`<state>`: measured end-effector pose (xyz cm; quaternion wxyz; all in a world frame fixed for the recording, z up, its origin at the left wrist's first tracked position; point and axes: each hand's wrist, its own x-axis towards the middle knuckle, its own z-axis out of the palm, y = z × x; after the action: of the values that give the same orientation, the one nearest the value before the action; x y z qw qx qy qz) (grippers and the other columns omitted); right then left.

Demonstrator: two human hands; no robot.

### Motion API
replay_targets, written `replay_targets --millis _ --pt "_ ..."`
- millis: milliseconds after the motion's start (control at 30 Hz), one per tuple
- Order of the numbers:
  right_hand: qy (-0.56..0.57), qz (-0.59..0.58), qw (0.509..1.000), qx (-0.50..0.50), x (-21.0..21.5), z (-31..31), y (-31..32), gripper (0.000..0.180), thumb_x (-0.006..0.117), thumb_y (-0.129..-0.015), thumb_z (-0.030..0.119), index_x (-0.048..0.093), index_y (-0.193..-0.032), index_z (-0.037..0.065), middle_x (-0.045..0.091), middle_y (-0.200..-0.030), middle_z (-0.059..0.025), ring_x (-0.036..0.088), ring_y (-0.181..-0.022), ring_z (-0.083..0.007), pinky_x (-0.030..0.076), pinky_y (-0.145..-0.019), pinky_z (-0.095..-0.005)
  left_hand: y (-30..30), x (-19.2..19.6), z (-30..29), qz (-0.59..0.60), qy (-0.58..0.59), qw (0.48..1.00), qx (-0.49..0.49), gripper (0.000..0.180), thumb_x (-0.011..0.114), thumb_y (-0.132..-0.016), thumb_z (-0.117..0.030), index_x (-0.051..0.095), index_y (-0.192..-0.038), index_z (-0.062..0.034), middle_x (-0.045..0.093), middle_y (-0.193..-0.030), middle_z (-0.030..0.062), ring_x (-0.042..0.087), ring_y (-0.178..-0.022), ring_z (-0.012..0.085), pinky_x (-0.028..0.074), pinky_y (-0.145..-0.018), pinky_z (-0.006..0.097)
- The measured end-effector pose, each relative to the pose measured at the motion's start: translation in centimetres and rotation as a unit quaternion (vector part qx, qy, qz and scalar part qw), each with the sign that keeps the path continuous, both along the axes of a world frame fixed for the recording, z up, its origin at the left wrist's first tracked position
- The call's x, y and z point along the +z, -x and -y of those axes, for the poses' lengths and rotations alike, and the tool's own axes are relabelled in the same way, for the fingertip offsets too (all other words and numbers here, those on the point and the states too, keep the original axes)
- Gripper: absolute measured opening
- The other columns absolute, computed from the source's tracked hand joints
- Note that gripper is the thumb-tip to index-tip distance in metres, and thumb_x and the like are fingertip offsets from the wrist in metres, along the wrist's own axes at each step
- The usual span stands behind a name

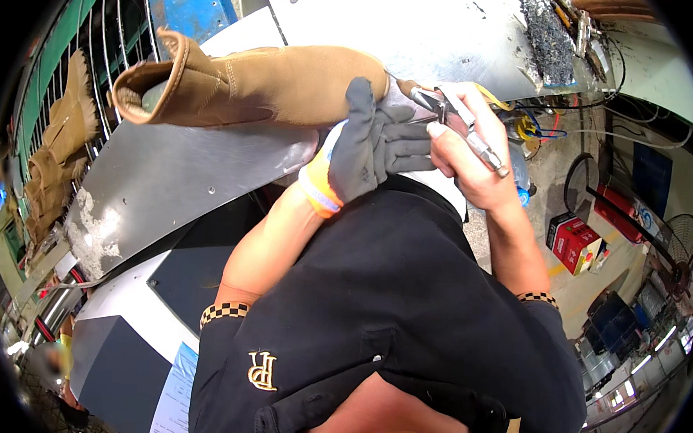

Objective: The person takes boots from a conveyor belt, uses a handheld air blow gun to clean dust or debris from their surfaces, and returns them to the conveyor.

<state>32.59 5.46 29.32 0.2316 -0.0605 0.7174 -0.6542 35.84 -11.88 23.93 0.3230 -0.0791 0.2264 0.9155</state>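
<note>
A tan suede boot (283, 80) lies on its side on the metal worktop (200, 170), its opening to the left and its foot end to the right. My left hand (374, 143) wears a black-palmed glove with an orange cuff. Its palm is turned up and its fingers stretch right, with the thumb overlapping the boot's end. My bare right hand (475, 149) is wrapped round a silver metal hand tool (465, 117) with a narrow knob-like end. The tool's other end points toward the boot; its exact kind is unclear. The gloved fingertips lie close to my right fingers.
More tan boots (61, 131) hang or lean by a wire rack (118, 16) at the left. A charred black patch (547, 43) and a cable are at the far right. Red boxes (574, 242) and a fan (682, 238) stand on the floor to the right.
</note>
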Motion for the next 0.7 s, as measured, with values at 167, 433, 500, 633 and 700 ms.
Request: replay_targets --millis 167,433,500,633,700 --pt "-0.017 -0.066 0.997 -0.047 -2.4 1.1 -2.2 0.040 0.057 -0.088 0.008 0.049 -0.126 -0.002 0.049 -0.073 0.0013 0.042 -0.057 -0.0035 0.035 -0.052 -0.0204 1.6 -2.5 -0.5 -0.064 -0.007 0.998 0.018 0.087 0.035 -0.085 -0.078 0.040 -0.137 -0.0080 0.058 -0.122 0.0117 0.061 -0.110 0.0245 0.052 -0.093 0.038" --pt "-0.060 -0.227 0.971 -0.034 -5.5 1.5 -4.8 0.046 0.059 -0.080 -0.002 0.048 -0.124 -0.001 0.057 -0.063 -0.0047 0.053 -0.050 -0.0121 0.042 -0.052 -0.0249 1.6 -1.5 -1.1 0.015 0.076 0.995 0.065 0.095 0.036 -0.085 -0.080 0.040 -0.137 -0.0009 0.055 -0.117 0.0154 0.058 -0.107 0.0223 0.050 -0.092 0.038" --pt "-0.053 -0.220 0.974 -0.029 -5.1 1.0 -4.6 0.043 0.060 -0.082 0.000 0.049 -0.123 -0.001 0.062 -0.072 -0.0086 0.059 -0.059 -0.0135 0.046 -0.056 -0.0266 1.1 -2.4 0.6 -0.104 0.213 0.972 0.007 0.065 0.046 -0.094 -0.056 0.049 -0.130 -0.0015 0.060 -0.114 0.0116 0.059 -0.109 0.0203 0.048 -0.095 0.036" --pt "0.231 -0.017 0.972 -0.046 -5.7 -3.0 -2.2 0.039 0.057 -0.090 0.008 0.047 -0.125 -0.006 0.066 -0.081 -0.0134 0.065 -0.076 -0.0181 0.052 -0.073 -0.0319 -2.7 2.7 7.1 -0.400 0.585 0.703 -0.066 0.042 0.052 -0.095 -0.023 0.053 -0.131 -0.0010 0.062 -0.124 0.0135 0.060 -0.115 0.0259 0.044 -0.103 0.038" --pt "0.225 -0.070 0.967 -0.098 -6.3 -5.2 -0.5 0.041 0.056 -0.090 0.009 0.045 -0.126 -0.007 0.066 -0.084 -0.0166 0.065 -0.078 -0.0211 0.052 -0.074 -0.0336 -4.1 9.0 12.5 -0.376 0.569 0.730 -0.037 0.048 0.055 -0.091 -0.022 0.053 -0.134 -0.0016 0.059 -0.130 0.0177 0.058 -0.119 0.0298 0.043 -0.105 0.039"
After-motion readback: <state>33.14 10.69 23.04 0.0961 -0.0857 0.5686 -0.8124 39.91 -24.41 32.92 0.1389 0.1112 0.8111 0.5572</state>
